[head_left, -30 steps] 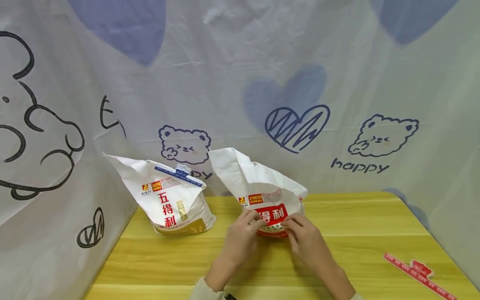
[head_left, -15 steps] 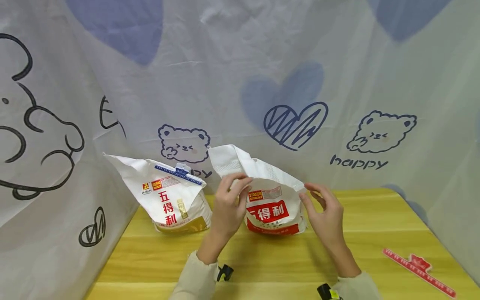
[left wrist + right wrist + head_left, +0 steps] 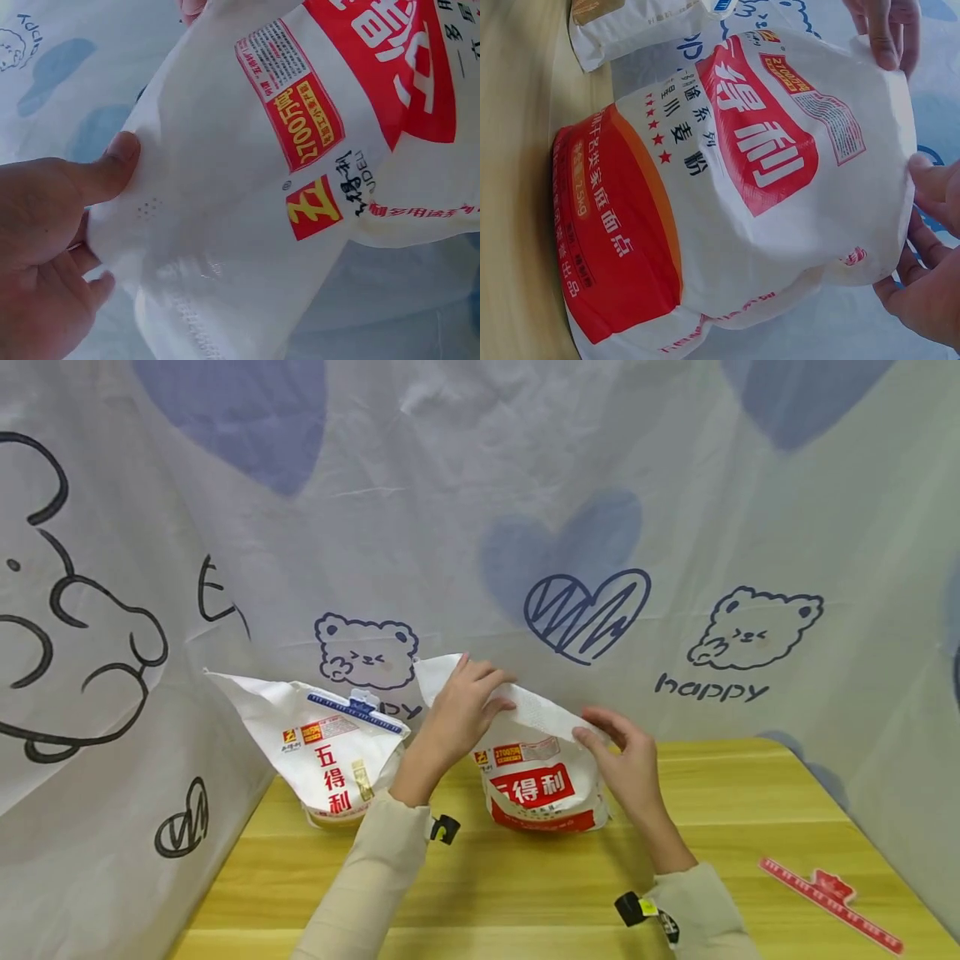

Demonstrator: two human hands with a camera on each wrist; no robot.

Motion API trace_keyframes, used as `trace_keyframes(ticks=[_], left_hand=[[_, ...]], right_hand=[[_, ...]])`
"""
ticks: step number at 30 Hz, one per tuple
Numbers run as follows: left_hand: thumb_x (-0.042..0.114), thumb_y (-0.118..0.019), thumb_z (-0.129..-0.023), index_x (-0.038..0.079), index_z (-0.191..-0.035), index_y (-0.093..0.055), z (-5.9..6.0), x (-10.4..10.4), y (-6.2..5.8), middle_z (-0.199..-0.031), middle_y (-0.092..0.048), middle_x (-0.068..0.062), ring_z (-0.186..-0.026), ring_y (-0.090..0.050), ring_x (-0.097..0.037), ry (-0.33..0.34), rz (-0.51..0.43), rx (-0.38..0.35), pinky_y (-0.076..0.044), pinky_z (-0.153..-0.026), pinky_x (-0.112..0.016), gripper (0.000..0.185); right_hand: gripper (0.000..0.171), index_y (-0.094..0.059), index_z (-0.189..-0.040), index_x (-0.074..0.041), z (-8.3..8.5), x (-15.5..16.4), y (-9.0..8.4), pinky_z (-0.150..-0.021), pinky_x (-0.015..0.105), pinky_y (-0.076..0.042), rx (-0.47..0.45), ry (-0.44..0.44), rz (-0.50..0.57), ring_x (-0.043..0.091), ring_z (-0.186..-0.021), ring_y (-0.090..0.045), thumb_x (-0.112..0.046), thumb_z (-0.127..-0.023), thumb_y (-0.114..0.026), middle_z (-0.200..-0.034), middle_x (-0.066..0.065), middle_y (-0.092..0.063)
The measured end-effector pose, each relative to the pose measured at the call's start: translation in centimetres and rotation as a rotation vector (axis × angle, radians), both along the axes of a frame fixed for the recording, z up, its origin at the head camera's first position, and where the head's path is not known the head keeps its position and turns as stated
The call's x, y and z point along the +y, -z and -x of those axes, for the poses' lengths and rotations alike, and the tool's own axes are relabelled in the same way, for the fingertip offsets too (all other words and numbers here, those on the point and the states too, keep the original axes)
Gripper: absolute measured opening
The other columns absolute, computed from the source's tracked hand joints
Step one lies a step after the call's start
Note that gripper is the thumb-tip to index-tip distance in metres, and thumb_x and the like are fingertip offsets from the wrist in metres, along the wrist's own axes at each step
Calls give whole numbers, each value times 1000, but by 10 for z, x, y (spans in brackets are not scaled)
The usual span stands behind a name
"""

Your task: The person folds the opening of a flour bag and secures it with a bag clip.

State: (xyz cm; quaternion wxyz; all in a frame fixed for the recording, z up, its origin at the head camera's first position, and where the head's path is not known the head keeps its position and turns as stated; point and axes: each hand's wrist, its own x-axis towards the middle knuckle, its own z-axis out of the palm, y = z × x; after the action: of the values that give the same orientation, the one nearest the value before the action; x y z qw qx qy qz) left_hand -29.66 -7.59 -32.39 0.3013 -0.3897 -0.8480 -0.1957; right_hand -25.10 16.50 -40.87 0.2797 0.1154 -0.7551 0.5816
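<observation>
A white flour bag [image 3: 542, 787] with a red label and red base stands on the yellow wooden table [image 3: 525, 893]. Its top flap [image 3: 536, 712] is folded over and slants down to the right. My left hand [image 3: 468, 693] grips the flap's upper left end; in the left wrist view the thumb [image 3: 112, 166] presses on the bag [image 3: 262, 187] with the fingers underneath. My right hand [image 3: 615, 747] pinches the flap's lower right end. In the right wrist view that hand [image 3: 930, 292] holds the bag's [image 3: 727, 187] top corner, thumb in front and fingers behind.
A second flour bag [image 3: 337, 760], closed with a blue clip [image 3: 358, 710], stands to the left against the printed cloth backdrop [image 3: 675, 527]. A red clip [image 3: 828, 902] lies near the table's right front edge. The cloth hangs close along the left side and behind.
Both hands rose from the bag's lower front to its top flap. The left hand went up to the flap's high end, the right to its low end, and the flap folded down.
</observation>
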Motion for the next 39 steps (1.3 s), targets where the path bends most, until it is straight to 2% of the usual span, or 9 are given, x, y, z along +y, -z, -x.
trace_keyframes(ticks=[4,7,10,13,16,20,24,31,39], left_hand=[[9,-77,-91,6,-105,-74,3,1,1,-102,-72,-6,-102,-65,-26,31,-41,26,-31,-121,-46,15],[11,-76,-92,7,-100,-75,4,3,1,-97,-72,-3,-95,-63,-24,38,-70,47,-45,-106,-39,9],[13,-76,-92,8,-96,-76,4,5,0,-92,-70,-2,-90,-61,-22,24,-102,53,-49,-92,-36,7],[14,-77,-92,8,-95,-77,4,6,2,-90,-68,-2,-89,-61,-22,11,-135,48,-49,-94,-37,7],[14,-77,-92,8,-96,-77,3,7,4,-90,-68,-2,-89,-61,-22,7,-158,43,-49,-95,-38,8],[15,-76,-93,9,-98,-77,3,8,6,-92,-67,-1,-91,-61,-21,-1,-167,35,-47,-96,-38,8],[15,-75,-93,10,-99,-77,4,11,8,-93,-67,0,-93,-61,-21,0,-170,28,-46,-98,-38,8],[16,-75,-93,11,-100,-77,8,12,8,-94,-67,0,-94,-60,-20,-7,-171,40,-44,-99,-38,9],[16,-75,-93,10,-99,-77,10,11,11,-93,-67,0,-92,-61,-20,-1,-177,44,-44,-99,-39,9]], right_hand=[[23,-73,-115,0,0,0,0,-100,45,-53,1,29,-60,25,-109,-67,-10,-94,-75,-114,13,-73],[16,-75,-110,-1,1,1,0,-91,37,-57,3,76,-114,25,-102,-68,-6,-95,-73,-109,12,-73],[14,-76,-109,-2,2,2,0,-80,27,-58,14,111,-161,25,-96,-69,-3,-96,-70,-107,11,-74],[14,-76,-108,-2,2,3,-1,-78,26,-59,32,118,-185,26,-95,-70,-2,-96,-69,-105,12,-74],[15,-75,-110,-2,0,6,-2,-83,20,-56,47,106,-209,27,-98,-70,-1,-96,-69,-107,11,-74],[19,-73,-114,-1,-8,17,-2,-93,31,-57,46,80,-243,29,-105,-69,0,-95,-69,-112,12,-73],[25,-71,-118,0,-20,36,2,-92,51,-56,41,85,-317,32,-109,-66,3,-93,-71,-116,13,-71],[35,-69,-122,-1,-51,76,7,-88,61,-53,45,142,-546,39,-109,-65,0,-88,-78,-119,17,-70],[45,-67,-124,-1,-73,129,28,-87,64,-48,-46,180,-705,46,-109,-62,-7,-83,-84,-118,22,-67]])
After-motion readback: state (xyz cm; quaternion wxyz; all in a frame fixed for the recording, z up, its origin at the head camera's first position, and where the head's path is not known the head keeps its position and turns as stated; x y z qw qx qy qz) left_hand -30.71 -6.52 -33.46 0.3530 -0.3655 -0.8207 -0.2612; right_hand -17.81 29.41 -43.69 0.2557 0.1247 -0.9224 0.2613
